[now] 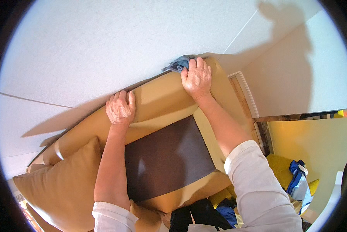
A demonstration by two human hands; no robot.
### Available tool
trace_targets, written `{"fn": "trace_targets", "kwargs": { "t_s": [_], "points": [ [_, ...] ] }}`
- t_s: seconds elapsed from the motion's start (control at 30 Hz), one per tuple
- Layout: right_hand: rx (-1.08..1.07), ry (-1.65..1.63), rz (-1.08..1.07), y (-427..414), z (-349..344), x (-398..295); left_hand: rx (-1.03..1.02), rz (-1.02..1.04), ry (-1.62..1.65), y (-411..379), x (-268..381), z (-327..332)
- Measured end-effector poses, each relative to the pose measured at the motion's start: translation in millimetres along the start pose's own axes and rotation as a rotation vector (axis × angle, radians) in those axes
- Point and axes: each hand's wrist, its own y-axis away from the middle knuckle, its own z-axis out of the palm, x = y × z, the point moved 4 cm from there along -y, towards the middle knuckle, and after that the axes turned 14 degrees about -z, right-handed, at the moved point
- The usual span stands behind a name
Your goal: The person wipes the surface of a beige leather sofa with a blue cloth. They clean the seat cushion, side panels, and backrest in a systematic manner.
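A tan sofa (159, 92) stands with its back against a white wall. My left hand (120, 106) rests on the top of the backrest, fingers hooked over its rear edge and holding no loose thing. Farther right, near the corner of the backrest, my right hand (197, 76) presses a bunched blue-grey cloth (177, 64) along the top edge. Part of the cloth is hidden under my fingers. Below my arms, the sofa's dark brown seat base (167, 162) lies bare of a cushion.
A large tan cushion (66, 185) leans on the sofa at the left. The white wall (118, 43) rises close behind the backrest. At the lower right, blue and white fabric (299, 182) lies by a yellow-green upholstered piece (278, 168). A white panel (295, 78) stands at the right.
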Motion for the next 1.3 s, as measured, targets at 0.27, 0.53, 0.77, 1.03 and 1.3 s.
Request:
{"fn": "trace_targets", "kwargs": {
  "t_s": [0.27, 0.53, 0.77, 1.03, 1.3],
  "points": [
    [0.051, -0.030, 0.003, -2.6, -8.5, -2.1, 0.137, 0.063, 0.089, 4.5, 0.5, -5.3],
    [0.014, -0.029, 0.019, -4.6, -7.8, 0.2, 0.147, 0.084, 0.093, 2.8, 2.1, -6.8],
    [-0.031, -0.026, 0.036, -5.3, -7.5, -1.0, 0.153, 0.101, 0.088, 2.0, 2.6, -8.3],
    [-0.026, -0.033, 0.047, -5.9, -9.3, -1.2, 0.122, 0.102, 0.080, 3.4, 0.2, -6.8],
    [0.016, -0.031, 0.023, -6.5, -11.4, -1.2, 0.121, 0.109, 0.095, 1.8, -0.8, -5.9]
  ]
}}
